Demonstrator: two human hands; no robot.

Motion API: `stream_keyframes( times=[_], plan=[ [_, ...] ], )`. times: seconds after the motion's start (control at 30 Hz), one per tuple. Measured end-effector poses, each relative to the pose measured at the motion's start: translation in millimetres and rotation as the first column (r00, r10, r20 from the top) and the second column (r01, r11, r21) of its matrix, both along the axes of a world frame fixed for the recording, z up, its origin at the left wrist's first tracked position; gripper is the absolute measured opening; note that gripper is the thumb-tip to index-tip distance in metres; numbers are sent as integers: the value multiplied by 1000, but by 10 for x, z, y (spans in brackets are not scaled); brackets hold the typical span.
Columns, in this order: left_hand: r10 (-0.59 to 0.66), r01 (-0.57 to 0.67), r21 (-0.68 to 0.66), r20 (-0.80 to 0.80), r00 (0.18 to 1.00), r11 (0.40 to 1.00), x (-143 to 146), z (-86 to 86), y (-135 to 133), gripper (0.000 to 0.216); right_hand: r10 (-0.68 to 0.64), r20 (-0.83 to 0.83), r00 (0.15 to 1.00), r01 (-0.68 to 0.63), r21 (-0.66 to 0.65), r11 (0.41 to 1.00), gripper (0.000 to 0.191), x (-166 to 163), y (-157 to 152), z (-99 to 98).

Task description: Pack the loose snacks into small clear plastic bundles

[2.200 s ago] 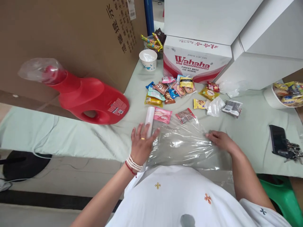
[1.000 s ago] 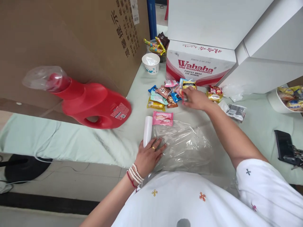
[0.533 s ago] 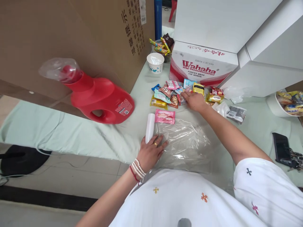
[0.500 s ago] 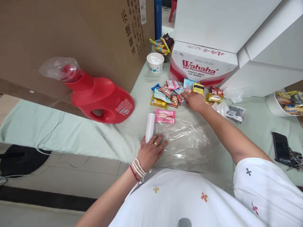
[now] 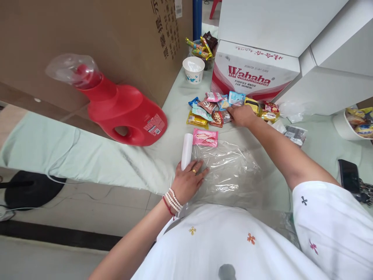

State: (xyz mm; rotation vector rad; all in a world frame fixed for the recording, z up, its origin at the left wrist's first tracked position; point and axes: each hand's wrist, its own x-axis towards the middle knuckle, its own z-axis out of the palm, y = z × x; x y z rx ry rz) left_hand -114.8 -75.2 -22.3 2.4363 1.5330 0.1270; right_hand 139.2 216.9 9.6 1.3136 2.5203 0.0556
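Note:
My left hand (image 5: pixel 189 181) lies palm down with fingers spread, resting across a white roll (image 5: pixel 187 149) and the clear plastic film (image 5: pixel 227 175) drawn out from it to the right. Just above the film is a pink wafer packet (image 5: pixel 205 137). My right hand (image 5: pixel 241 114) reaches into a pile of small wrapped snacks (image 5: pixel 202 112). Its fingers are closed at the edge of a reddish-brown snack packet (image 5: pixel 226 116); the fingertips are partly hidden. A yellow packet (image 5: pixel 251 104) lies just behind that hand.
A red detergent jug (image 5: pixel 128 114) stands left, by a large cardboard box (image 5: pixel 101 42). Behind the snacks are a paper cup (image 5: pixel 193 70) and a Wahaha carton (image 5: pixel 253 74). At right are a white tub of snacks (image 5: pixel 344 125), a phone (image 5: pixel 349 175) and keys (image 5: pixel 365 190).
The view has shifted slightly, so most things sit higher in the picture. My right fingers have drawn together at the reddish-brown packet, which shows more now. My left hand stays on the roll.

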Motion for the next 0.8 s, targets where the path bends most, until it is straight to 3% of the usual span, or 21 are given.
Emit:
stream_keyframes(
  times=[0.1,0.2,0.3,0.37,0.47,0.57,0.7,0.8],
  plan=[
    [0,0,-2,-2,1000,1000,5,3,-2,41,-41,-77,996,45,47,998,64,61,-163,246],
    [0,0,-4,-4,1000,1000,3,-7,-2,42,-87,-257,962,123,130,984,68,179,-612,627],
    [-2,3,-6,6,1000,1000,-11,-16,1,43,-78,-301,950,90,23,996,70,203,-1222,807],
    [-2,2,-8,20,1000,1000,-24,-12,-3,43,-35,-243,969,2,-135,991,68,139,-1582,696],
    [45,-47,44,46,998,998,-47,1,-39,42,26,-173,985,-70,-249,966,58,29,-1917,321],
    [227,-235,124,78,971,964,-65,-16,-87,45,25,-194,981,-66,-207,976,64,1,-2061,21],
    [558,-561,85,58,828,823,-97,-88,-57,73,63,-358,932,-95,-74,993,82,-47,-2204,-117],
    [604,-604,-18,-12,797,796,-184,-88,37,55,66,-422,904,-94,-45,995,65,-156,-2302,-251]
  ],
)
